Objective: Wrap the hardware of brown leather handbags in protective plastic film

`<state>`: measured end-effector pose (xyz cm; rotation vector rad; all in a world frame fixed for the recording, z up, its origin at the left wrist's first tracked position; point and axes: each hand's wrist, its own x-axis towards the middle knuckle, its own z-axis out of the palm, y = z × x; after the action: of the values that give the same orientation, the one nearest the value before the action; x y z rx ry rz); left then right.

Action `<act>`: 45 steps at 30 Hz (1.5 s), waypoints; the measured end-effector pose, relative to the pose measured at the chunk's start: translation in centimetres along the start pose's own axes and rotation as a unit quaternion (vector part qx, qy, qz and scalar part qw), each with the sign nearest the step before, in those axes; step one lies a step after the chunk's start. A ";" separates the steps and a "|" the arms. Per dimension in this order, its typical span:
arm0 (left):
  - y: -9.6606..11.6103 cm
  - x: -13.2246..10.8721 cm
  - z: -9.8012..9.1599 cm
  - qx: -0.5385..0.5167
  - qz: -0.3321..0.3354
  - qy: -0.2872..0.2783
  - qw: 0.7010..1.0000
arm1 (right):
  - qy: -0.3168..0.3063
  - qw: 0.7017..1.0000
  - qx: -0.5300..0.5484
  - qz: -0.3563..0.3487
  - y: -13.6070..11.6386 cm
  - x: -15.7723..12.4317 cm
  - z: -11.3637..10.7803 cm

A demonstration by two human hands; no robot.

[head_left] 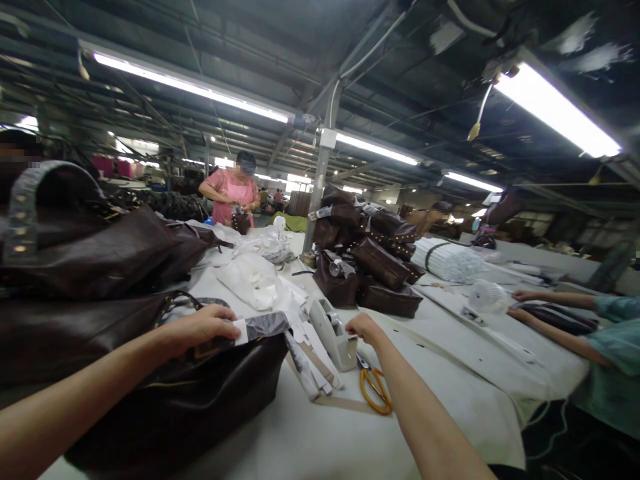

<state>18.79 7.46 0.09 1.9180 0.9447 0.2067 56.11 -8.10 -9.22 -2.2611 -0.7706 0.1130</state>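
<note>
My left hand is closed on a bag handle wrapped in white paper and dark-looking film. The handle lies across the top of a dark brown leather bag with a zip on its side. My right hand has its fingers drawn together at the front end of a grey tape dispenser. Whatever those fingers pinch, if anything, is too small to make out. Scissors with orange handles lie just below that hand. Paper and cardboard strips are spread to the left of the dispenser.
More brown bags crowd the left side. A pile of studded bags stands by a metal post. Behind are a bundle of white tubes and a small white fan. Co-workers are opposite and at right.
</note>
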 end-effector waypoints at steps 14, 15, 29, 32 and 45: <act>-0.7 1.3 0.2 -0.065 -0.026 0.003 0.998 | -0.045 0.996 0.002 0.079 2.5 -10.0 -2.4; -0.7 1.3 0.4 -0.060 -0.034 0.008 0.998 | -0.044 0.997 0.026 0.057 1.4 -10.7 -3.0; 0.8 -1.5 1.6 -0.030 0.027 0.005 0.999 | -0.229 0.789 0.569 0.037 -17.3 -22.1 4.7; 0.6 -1.5 1.7 -0.045 0.031 -0.004 0.998 | -0.210 0.811 0.545 0.045 -16.6 -21.6 5.9; 0.3 -1.6 1.5 -0.062 0.061 -0.025 0.996 | -0.140 0.850 0.505 0.047 -17.1 -21.4 8.2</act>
<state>18.61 5.29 -0.08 1.8595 0.7646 0.2821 27.76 -5.53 -6.73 -1.2663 -0.5383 0.7293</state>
